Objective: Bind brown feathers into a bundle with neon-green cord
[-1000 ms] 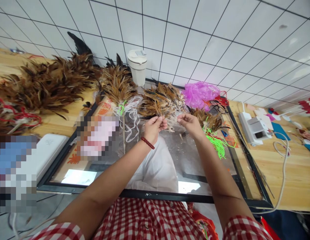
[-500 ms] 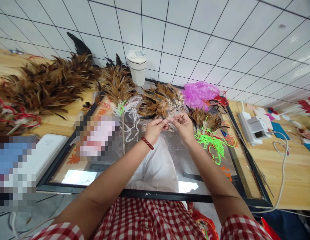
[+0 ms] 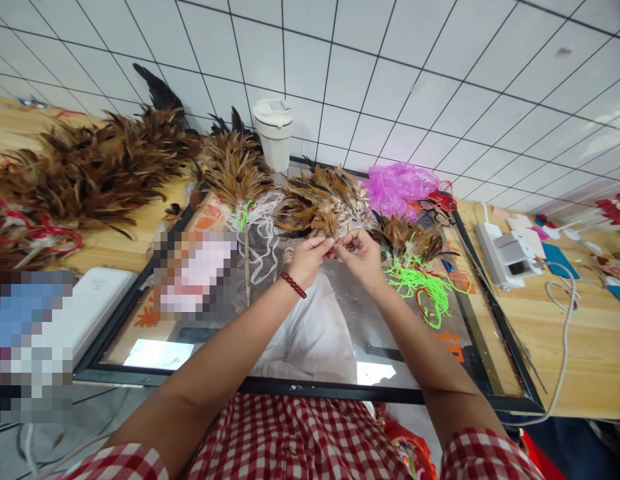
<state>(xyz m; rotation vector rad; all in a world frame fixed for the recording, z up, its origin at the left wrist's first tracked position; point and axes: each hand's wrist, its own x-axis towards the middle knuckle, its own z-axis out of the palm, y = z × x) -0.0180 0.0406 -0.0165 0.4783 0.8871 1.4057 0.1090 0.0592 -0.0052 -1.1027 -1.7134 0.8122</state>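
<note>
My left hand (image 3: 313, 259), with a dark red bead bracelet (image 3: 293, 285) at its wrist, is closed in a pinch. Thumb and fingers of my right hand (image 3: 360, 257) are also pinched, and the two sets of fingertips meet. Whatever lies between them is too small to make out. Just behind my fingers lies a loose pile of brown feathers (image 3: 320, 203). To the right of my right hand rests a smaller brown feather bunch (image 3: 410, 237) with bright green cords (image 3: 423, 283). Left of my hands, a feather bundle on a stick (image 3: 235, 170) is tied with green cord beside white ribbon (image 3: 265, 247).
A black-framed glass panel (image 3: 335, 395) lies under my forearms. Behind it stand a white lidded cup (image 3: 274, 133) and purple plastic (image 3: 400, 187) near the tiled wall. More feathers (image 3: 90, 173) fill the left side. A white power strip (image 3: 503, 257) with a cable sits right.
My right hand has shifted slightly left and down, so its fingertips overlap my left fingertips more closely. My left hand has barely moved.
</note>
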